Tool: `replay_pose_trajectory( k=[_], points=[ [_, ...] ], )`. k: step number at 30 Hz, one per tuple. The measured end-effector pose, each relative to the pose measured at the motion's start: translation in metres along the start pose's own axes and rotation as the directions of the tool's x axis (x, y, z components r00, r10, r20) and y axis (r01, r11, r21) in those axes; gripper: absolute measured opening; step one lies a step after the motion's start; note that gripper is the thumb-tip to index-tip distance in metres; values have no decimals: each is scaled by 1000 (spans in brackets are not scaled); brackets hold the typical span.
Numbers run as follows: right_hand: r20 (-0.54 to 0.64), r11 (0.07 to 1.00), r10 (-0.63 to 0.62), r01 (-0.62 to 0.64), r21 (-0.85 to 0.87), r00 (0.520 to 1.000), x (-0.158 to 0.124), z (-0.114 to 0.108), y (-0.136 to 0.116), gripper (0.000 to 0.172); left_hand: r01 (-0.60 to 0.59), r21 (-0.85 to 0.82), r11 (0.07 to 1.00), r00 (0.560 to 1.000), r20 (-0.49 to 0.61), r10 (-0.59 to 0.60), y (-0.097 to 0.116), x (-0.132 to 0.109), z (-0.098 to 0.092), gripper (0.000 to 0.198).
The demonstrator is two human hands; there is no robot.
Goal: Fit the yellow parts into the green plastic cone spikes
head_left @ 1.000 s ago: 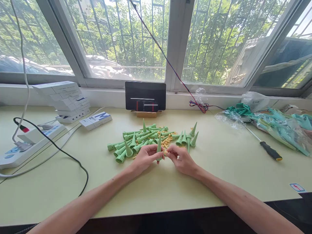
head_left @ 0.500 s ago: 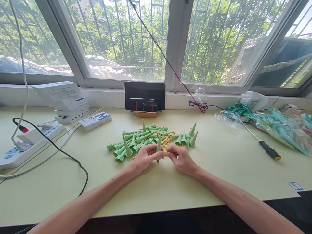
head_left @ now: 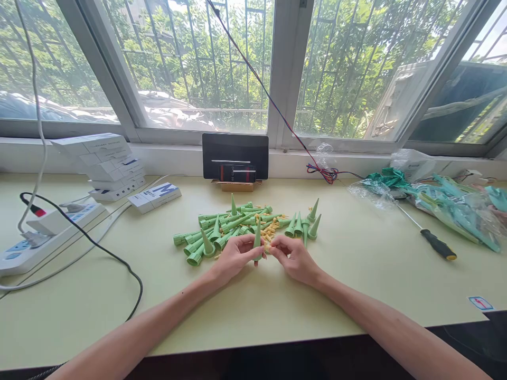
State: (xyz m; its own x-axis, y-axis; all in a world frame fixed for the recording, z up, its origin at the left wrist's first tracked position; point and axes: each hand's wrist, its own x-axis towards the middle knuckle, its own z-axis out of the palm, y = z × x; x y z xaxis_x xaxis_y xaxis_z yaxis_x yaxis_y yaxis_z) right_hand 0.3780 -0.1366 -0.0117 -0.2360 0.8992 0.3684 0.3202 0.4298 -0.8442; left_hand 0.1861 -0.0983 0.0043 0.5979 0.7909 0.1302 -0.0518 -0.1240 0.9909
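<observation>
My left hand is closed around a green plastic cone-shaped spike, which stands point up. Close beside it my right hand pinches a small yellowish piece at the spike's right side; whether the two touch is hard to tell. Behind my hands lies a heap of green hollow spikes, some on their sides and some upright on their bases. Small tan pieces are scattered among them. Several more green cones stand at the right of the heap.
A black tablet with a phone leans at the back. Left are stacked white boxes, a power strip and cables. To the right lie a screwdriver and plastic bags of green parts. Another person's hand shows at the far right edge.
Both hands stay almost in place, with the spike still in the left and the small piece at its side. At the far right, the bagged parts shift slightly.
</observation>
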Motion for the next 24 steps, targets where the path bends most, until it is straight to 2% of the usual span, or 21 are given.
replay_pose_trajectory(
  k=[4, 8, 14, 20, 24],
  points=[
    [-60, 999, 23, -24, -30, 998, 1, -2, -3, 22, 3, 38, 999, 1000, -2, -3, 2, -1, 2, 24],
    [-145, 1000, 17, -19, -9, 989, 1, -5, -8, 24, -3, 162, 987, 998, 60, -7, 1, -3, 5, 26],
    [-120, 999, -48, 44, -31, 992, -1, -3, -5, 24, -146, 450, 881, 989, 91, 118, -3, -4, 8, 27],
    [-106, 998, -47, 43, -38, 993, -1, -3, -4, 23, -157, 504, 849, 987, 119, 112, -4, -5, 7, 26],
    [-121, 996, -68, 61, -58, 990, -1, -4, -8, 22, -138, 474, 870, 988, 127, 88, -3, -6, 6, 29]
  ],
)
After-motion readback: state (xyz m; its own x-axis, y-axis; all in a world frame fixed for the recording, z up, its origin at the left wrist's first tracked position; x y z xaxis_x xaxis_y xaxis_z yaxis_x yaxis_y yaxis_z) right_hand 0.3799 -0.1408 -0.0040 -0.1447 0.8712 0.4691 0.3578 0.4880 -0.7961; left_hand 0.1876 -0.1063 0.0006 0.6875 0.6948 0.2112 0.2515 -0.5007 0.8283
